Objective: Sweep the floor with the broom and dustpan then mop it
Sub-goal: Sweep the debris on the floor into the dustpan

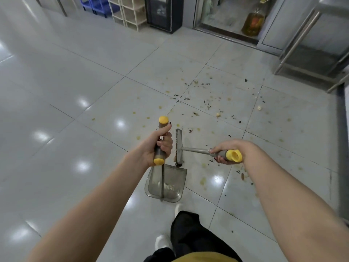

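My left hand (160,143) grips the grey, yellow-capped handle of the dustpan (167,183), whose clear grey pan rests on the tiled floor just in front of my feet. My right hand (229,151) grips the yellow-ended handle of the broom (179,146). The broom's brush head stands at the pan's open front edge. Dry leaves, seeds and yellowish spots of debris (207,103) lie scattered over the tiles ahead and to the right. A few crumbs lie inside the pan.
A steel table frame (309,53) stands at the far right. A doorway with a large jar of yellow liquid (253,23) is at the back. A dark cabinet (164,14), a white rack (128,12) and blue crates (96,4) line the far wall.
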